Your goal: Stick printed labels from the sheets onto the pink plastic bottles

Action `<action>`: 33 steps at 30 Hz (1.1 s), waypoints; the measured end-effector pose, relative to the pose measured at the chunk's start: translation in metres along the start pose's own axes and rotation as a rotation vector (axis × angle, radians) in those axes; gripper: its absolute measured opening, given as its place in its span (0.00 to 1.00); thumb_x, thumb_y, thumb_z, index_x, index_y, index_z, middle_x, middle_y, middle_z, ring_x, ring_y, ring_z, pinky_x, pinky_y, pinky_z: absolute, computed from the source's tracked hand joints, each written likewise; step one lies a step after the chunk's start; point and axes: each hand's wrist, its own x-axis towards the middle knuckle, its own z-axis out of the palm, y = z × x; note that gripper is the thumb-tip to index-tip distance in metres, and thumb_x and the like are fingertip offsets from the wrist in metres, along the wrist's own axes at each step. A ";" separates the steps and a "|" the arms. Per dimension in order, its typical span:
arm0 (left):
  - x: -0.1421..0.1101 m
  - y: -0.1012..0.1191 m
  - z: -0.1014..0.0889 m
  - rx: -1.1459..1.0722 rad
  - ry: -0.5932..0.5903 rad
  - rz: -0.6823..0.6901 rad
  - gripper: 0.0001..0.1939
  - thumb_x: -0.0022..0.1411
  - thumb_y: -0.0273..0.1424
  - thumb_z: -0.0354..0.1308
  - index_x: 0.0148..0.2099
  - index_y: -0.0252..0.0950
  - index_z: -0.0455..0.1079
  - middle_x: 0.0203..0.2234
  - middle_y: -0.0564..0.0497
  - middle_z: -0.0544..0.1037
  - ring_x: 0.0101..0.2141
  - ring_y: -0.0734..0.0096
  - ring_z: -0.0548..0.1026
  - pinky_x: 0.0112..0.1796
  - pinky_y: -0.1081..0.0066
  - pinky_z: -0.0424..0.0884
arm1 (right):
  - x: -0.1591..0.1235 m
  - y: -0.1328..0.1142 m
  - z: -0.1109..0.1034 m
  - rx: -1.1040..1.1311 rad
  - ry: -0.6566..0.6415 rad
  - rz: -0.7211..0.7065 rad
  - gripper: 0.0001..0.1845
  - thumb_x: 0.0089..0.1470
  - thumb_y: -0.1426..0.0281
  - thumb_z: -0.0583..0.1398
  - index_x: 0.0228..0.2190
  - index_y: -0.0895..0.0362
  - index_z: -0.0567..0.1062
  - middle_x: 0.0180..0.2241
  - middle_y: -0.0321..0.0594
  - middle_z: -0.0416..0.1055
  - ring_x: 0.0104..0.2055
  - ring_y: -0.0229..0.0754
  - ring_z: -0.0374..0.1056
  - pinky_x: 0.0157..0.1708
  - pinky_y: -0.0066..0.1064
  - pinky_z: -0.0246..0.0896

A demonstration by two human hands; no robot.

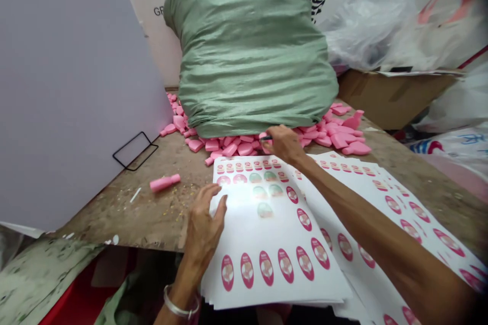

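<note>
My left hand (204, 218) rests at the left edge of a stack of white sticker sheets (229, 228), thumb and fingers apart. Printed on the top sheet are oval pink labels, rows of small labels and a few faint green ones; its middle is blank. My right hand (284, 143) reaches past the far edge of the sheets to a heap of small pink plastic bottles (245, 149). Its fingers are closed on a slim dark object (266, 138), whose kind I cannot make out. A pink bottle lies right at those fingertips; whether they grip it too is unclear.
A large green sack (251, 51) stands on the bottles at the back. One pink bottle (164, 183) lies alone on the worn table (152, 218), near a black wire stand (135, 151). More label sheets (381, 203) spread to the right. A cardboard box (396, 94) stands behind.
</note>
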 end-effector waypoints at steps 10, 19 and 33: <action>-0.006 0.051 0.051 -0.496 -0.182 -0.245 0.13 0.59 0.37 0.59 0.44 0.37 0.73 0.31 0.48 0.77 0.32 0.66 0.75 0.38 0.69 0.70 | -0.118 -0.047 -0.038 0.784 -0.149 0.251 0.19 0.54 0.52 0.57 0.31 0.56 0.68 0.27 0.34 0.66 0.27 0.35 0.59 0.27 0.29 0.55; -0.032 0.024 0.049 -0.641 -0.281 -0.593 0.19 0.59 0.45 0.57 0.42 0.33 0.68 0.27 0.50 0.74 0.27 0.65 0.79 0.28 0.72 0.73 | -0.165 -0.027 0.007 0.078 -0.066 -0.005 0.09 0.60 0.66 0.53 0.31 0.56 0.70 0.29 0.43 0.71 0.34 0.45 0.62 0.35 0.36 0.52; -0.032 0.020 0.052 -0.659 -0.285 -0.567 0.22 0.59 0.47 0.57 0.44 0.34 0.68 0.32 0.48 0.74 0.28 0.67 0.79 0.27 0.74 0.73 | -0.165 -0.026 0.012 0.173 -0.039 -0.018 0.09 0.54 0.63 0.60 0.27 0.55 0.69 0.26 0.40 0.71 0.31 0.43 0.62 0.36 0.37 0.54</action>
